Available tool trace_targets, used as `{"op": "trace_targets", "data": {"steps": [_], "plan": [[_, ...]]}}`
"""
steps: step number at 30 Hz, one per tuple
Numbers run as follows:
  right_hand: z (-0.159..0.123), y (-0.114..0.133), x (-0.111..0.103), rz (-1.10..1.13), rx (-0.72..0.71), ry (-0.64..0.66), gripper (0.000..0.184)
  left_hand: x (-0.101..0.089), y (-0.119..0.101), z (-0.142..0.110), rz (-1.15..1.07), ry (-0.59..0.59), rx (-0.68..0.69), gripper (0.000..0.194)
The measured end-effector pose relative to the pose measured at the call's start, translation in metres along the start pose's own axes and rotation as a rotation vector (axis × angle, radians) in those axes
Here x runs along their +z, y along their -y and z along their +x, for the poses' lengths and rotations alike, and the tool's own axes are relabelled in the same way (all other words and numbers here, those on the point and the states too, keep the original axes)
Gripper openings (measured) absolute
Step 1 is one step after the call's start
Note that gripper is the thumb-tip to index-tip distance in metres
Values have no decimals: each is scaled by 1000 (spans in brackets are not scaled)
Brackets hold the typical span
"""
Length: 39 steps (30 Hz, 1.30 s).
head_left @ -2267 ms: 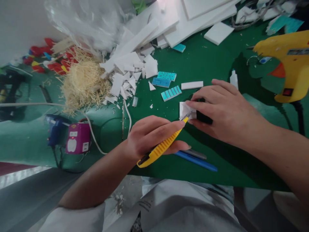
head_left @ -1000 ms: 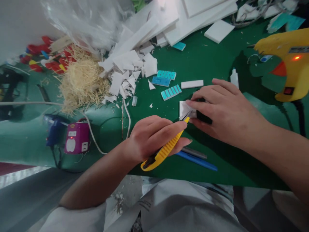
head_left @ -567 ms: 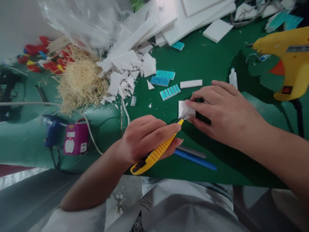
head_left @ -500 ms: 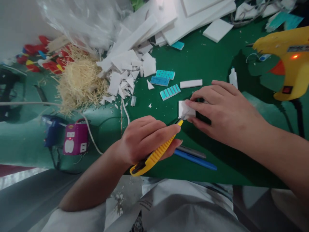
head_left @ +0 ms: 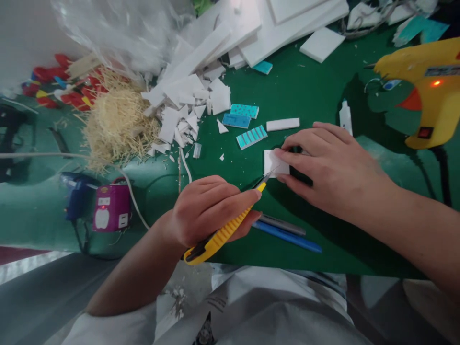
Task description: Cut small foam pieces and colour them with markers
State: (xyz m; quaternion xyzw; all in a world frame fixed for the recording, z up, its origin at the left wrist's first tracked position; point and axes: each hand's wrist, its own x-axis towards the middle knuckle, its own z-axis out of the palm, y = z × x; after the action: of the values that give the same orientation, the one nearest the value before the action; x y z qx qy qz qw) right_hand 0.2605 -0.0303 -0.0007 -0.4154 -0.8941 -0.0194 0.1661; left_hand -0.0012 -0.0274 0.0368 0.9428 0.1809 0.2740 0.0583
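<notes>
Knife (head_left: 225,231) has shifted near-left, clenched in left hand (head_left: 204,206); right hand (head_left: 334,167) pinches white square (head_left: 270,157); cutting appears unfinished.

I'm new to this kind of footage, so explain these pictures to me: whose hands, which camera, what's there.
There is no machine: these are a person's bare hands, and every picture comes from one camera worn on the head, looking forward and down. The left hand holds a yellow ribbed-handled cutter knife, its blade at a small white square piece. The right hand steadies that piece. On the green table lie a turquoise striped rectangle, a blue pen, white offcuts and a heap of pale straw-like strips. A yellow glue gun shows at far right.
</notes>
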Motion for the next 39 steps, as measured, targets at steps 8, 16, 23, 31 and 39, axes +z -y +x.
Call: {"op": "trace_targets", "data": {"steps": [8,16,23,31,39], "plan": [[-1,-2,-2,29,23,43,33,-6,2,-6,-5,-42,-34,7],[-1,1,-2,-10,38,4,29,-7,5,-8,-35,-119,-82,6],[-1,0,-2,22,35,-23,30,4,-2,-9,-46,-161,-224,21],[-3,-4,-3,52,16,4,29,18,0,-4,-111,-171,-149,25],[-2,-3,0,64,28,-22,28,20,0,-4,-157,-162,-184,26]]}}
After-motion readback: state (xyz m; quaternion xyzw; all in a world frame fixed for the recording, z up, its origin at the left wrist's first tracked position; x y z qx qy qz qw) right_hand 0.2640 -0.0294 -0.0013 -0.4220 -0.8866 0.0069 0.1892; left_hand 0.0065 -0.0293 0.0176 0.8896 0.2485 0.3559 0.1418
